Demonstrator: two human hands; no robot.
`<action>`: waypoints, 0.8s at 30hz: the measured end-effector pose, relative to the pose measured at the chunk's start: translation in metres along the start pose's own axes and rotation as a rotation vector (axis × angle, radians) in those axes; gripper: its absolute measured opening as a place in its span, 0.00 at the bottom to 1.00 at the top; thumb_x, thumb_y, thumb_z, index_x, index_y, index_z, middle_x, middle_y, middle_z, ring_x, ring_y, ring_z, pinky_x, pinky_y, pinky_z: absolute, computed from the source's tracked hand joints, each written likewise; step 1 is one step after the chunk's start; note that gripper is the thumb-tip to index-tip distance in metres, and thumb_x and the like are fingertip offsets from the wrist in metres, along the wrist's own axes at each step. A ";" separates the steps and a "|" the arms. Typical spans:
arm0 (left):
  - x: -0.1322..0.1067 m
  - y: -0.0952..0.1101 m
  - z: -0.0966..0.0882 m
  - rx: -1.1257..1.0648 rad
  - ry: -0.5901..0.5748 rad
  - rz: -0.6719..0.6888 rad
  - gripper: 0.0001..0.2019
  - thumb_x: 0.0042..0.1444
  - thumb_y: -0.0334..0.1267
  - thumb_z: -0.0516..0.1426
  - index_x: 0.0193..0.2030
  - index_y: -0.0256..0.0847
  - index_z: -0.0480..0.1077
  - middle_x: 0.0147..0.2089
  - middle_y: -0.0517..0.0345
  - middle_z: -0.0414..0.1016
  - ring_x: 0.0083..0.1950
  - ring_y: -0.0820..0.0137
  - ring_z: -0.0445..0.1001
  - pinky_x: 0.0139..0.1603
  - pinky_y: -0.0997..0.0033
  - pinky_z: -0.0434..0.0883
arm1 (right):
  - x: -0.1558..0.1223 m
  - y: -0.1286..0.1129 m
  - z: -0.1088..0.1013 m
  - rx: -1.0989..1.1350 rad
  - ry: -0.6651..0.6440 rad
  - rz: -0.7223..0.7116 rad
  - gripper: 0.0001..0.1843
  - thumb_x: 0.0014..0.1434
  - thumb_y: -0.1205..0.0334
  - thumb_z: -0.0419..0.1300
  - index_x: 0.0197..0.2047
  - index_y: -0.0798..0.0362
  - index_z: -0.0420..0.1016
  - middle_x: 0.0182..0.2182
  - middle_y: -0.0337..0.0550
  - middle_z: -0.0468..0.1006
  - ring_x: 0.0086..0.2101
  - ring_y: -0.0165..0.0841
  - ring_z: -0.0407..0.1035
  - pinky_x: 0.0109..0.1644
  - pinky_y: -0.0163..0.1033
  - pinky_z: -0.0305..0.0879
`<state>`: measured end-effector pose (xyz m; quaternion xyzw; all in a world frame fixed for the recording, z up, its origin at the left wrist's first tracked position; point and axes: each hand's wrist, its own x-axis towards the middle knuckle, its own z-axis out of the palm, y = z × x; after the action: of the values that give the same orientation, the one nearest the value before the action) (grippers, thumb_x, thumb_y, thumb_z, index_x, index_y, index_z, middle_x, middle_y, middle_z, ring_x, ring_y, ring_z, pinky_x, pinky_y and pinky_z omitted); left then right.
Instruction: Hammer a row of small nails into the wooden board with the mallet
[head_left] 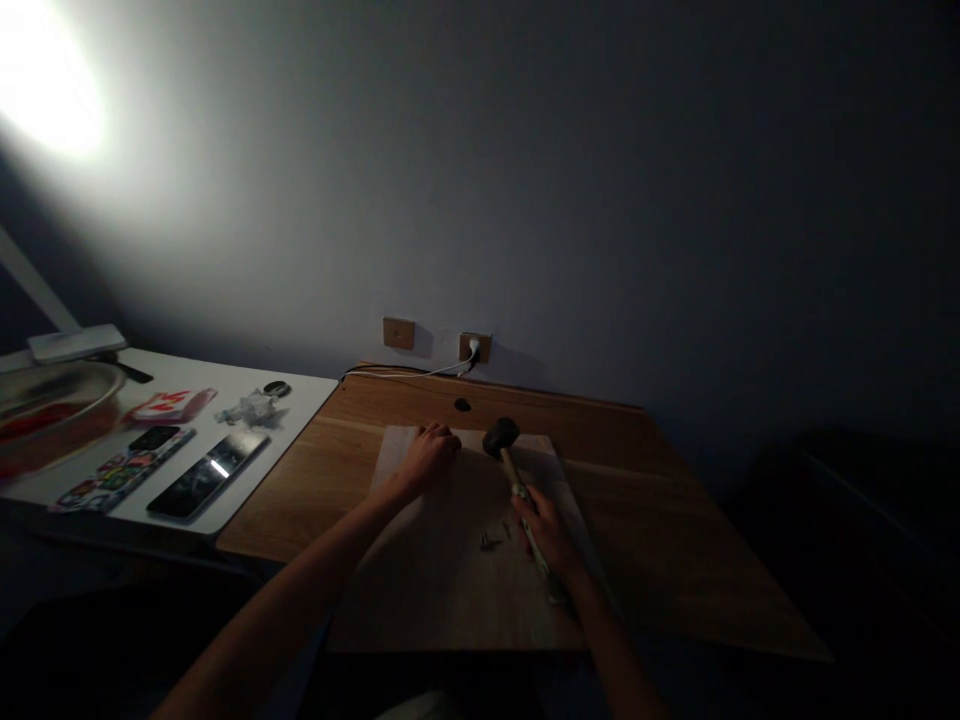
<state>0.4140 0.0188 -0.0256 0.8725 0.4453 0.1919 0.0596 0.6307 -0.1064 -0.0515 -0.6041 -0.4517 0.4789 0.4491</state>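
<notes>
My right hand (546, 527) is wrapped round the handle of a mallet (501, 437), whose dark, rounded head points away from me over the right part of a pale wooden board (427, 600). At the board's far edge is my left hand (430, 455), its fingers curled and drawn together. Anything between those fingertips is too dark and small to make out. Several small screws or nails (487, 542) lie loose on the board, just left of my right hand.
The board lies on a brown wooden table (697, 540). A white table (300, 400) adjoins it on the left, bearing a phone (208, 474), a patterned case (124, 472), crumpled plastic (253, 410) and a large bowl (97, 405). White and black cables run to a wall socket (484, 347).
</notes>
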 end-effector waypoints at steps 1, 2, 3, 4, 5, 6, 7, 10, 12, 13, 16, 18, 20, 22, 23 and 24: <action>0.002 -0.002 0.001 0.016 -0.022 0.004 0.08 0.64 0.31 0.56 0.40 0.42 0.79 0.45 0.50 0.78 0.51 0.59 0.73 0.51 0.62 0.65 | 0.000 0.000 0.000 0.003 0.000 -0.004 0.23 0.51 0.38 0.60 0.35 0.49 0.65 0.20 0.27 0.63 0.13 0.23 0.54 0.13 0.29 0.49; 0.004 -0.003 0.001 0.030 -0.041 0.012 0.09 0.64 0.32 0.56 0.39 0.42 0.79 0.45 0.50 0.78 0.51 0.59 0.73 0.51 0.61 0.64 | 0.000 -0.001 0.000 0.006 0.000 -0.007 0.23 0.51 0.38 0.60 0.35 0.49 0.65 0.20 0.27 0.62 0.13 0.23 0.54 0.13 0.29 0.50; 0.005 -0.003 0.002 0.041 -0.055 0.025 0.09 0.64 0.32 0.56 0.39 0.42 0.79 0.45 0.49 0.78 0.51 0.59 0.73 0.51 0.61 0.64 | 0.000 -0.001 0.001 0.010 0.000 -0.008 0.23 0.51 0.38 0.60 0.36 0.49 0.65 0.21 0.27 0.62 0.13 0.23 0.54 0.13 0.29 0.50; 0.006 -0.003 0.001 0.045 -0.067 0.042 0.09 0.65 0.32 0.56 0.39 0.42 0.79 0.45 0.49 0.78 0.51 0.59 0.73 0.51 0.61 0.64 | 0.000 -0.001 0.001 0.013 -0.001 -0.009 0.23 0.51 0.37 0.60 0.36 0.49 0.65 0.21 0.27 0.63 0.13 0.22 0.54 0.13 0.29 0.50; 0.007 -0.003 0.001 0.046 -0.076 0.061 0.09 0.64 0.32 0.56 0.39 0.42 0.79 0.45 0.49 0.78 0.51 0.59 0.72 0.51 0.61 0.64 | 0.000 -0.001 0.001 0.016 -0.001 -0.009 0.24 0.51 0.37 0.60 0.36 0.49 0.65 0.21 0.27 0.63 0.13 0.22 0.54 0.13 0.29 0.50; 0.008 -0.003 0.000 0.046 -0.085 0.083 0.09 0.64 0.31 0.56 0.39 0.42 0.79 0.45 0.49 0.78 0.51 0.59 0.72 0.51 0.61 0.64 | 0.000 -0.001 0.001 0.017 -0.001 -0.008 0.24 0.51 0.37 0.60 0.36 0.49 0.65 0.22 0.27 0.63 0.13 0.22 0.54 0.13 0.29 0.49; 0.008 -0.003 -0.002 0.049 -0.093 0.104 0.09 0.64 0.31 0.56 0.39 0.42 0.79 0.45 0.48 0.77 0.51 0.59 0.72 0.51 0.61 0.64 | 0.000 -0.001 0.001 0.018 0.000 -0.006 0.24 0.51 0.37 0.60 0.37 0.49 0.65 0.22 0.27 0.63 0.13 0.21 0.54 0.13 0.28 0.49; 0.010 -0.001 -0.007 0.086 -0.113 0.149 0.09 0.64 0.31 0.56 0.38 0.41 0.79 0.43 0.48 0.77 0.49 0.59 0.72 0.52 0.60 0.63 | -0.001 -0.001 0.002 0.019 0.004 0.009 0.24 0.51 0.37 0.60 0.38 0.49 0.65 0.21 0.26 0.63 0.13 0.21 0.54 0.12 0.28 0.48; 0.012 0.001 -0.010 0.133 -0.133 0.174 0.09 0.64 0.30 0.56 0.38 0.40 0.78 0.43 0.47 0.77 0.50 0.59 0.72 0.52 0.59 0.63 | -0.001 -0.002 0.002 0.018 0.003 0.020 0.25 0.50 0.37 0.60 0.38 0.49 0.65 0.21 0.26 0.62 0.13 0.21 0.54 0.12 0.28 0.49; 0.013 0.001 -0.011 0.157 -0.145 0.185 0.09 0.63 0.30 0.56 0.38 0.40 0.78 0.43 0.47 0.77 0.50 0.58 0.72 0.52 0.59 0.63 | -0.002 -0.002 0.002 0.017 0.002 0.023 0.25 0.50 0.37 0.60 0.38 0.49 0.65 0.21 0.25 0.62 0.13 0.22 0.54 0.12 0.28 0.49; 0.015 0.001 -0.013 0.206 -0.180 0.194 0.08 0.63 0.29 0.56 0.39 0.40 0.78 0.43 0.47 0.77 0.50 0.58 0.71 0.51 0.58 0.62 | -0.002 -0.003 0.001 0.014 -0.001 0.025 0.24 0.50 0.37 0.60 0.37 0.49 0.65 0.20 0.25 0.62 0.13 0.22 0.55 0.13 0.28 0.50; 0.016 0.000 -0.013 0.217 -0.191 0.189 0.08 0.62 0.29 0.57 0.39 0.40 0.78 0.43 0.47 0.77 0.50 0.58 0.72 0.50 0.59 0.63 | -0.001 -0.003 0.001 0.015 0.002 0.020 0.24 0.50 0.37 0.60 0.37 0.49 0.65 0.20 0.26 0.62 0.13 0.22 0.55 0.13 0.28 0.49; 0.016 -0.001 -0.012 0.222 -0.184 0.192 0.08 0.63 0.30 0.56 0.40 0.40 0.78 0.43 0.48 0.77 0.50 0.58 0.72 0.50 0.59 0.63 | -0.001 -0.001 0.001 0.018 0.003 0.017 0.24 0.51 0.37 0.60 0.38 0.49 0.65 0.21 0.26 0.63 0.13 0.22 0.54 0.12 0.28 0.48; 0.015 -0.003 -0.010 0.221 -0.165 0.203 0.08 0.63 0.30 0.56 0.40 0.40 0.78 0.44 0.48 0.77 0.50 0.58 0.71 0.50 0.59 0.63 | 0.001 0.001 0.002 0.021 0.003 0.014 0.24 0.51 0.38 0.60 0.39 0.49 0.65 0.22 0.26 0.63 0.13 0.22 0.54 0.12 0.29 0.48; 0.015 -0.004 -0.010 0.219 -0.158 0.206 0.09 0.63 0.30 0.56 0.40 0.40 0.78 0.44 0.47 0.77 0.50 0.59 0.71 0.50 0.59 0.63 | 0.001 0.002 0.002 0.022 0.003 0.011 0.24 0.51 0.38 0.60 0.39 0.49 0.65 0.22 0.26 0.63 0.13 0.22 0.54 0.12 0.29 0.48; 0.015 -0.004 -0.009 0.215 -0.155 0.206 0.09 0.63 0.30 0.56 0.41 0.40 0.79 0.44 0.47 0.77 0.50 0.59 0.71 0.50 0.60 0.63 | 0.002 0.003 0.002 0.022 0.003 0.008 0.24 0.51 0.37 0.60 0.39 0.49 0.65 0.21 0.26 0.63 0.13 0.22 0.54 0.12 0.29 0.48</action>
<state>0.4153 0.0327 -0.0139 0.9271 0.3656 0.0802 -0.0197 0.6295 -0.1052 -0.0547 -0.6017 -0.4430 0.4848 0.4547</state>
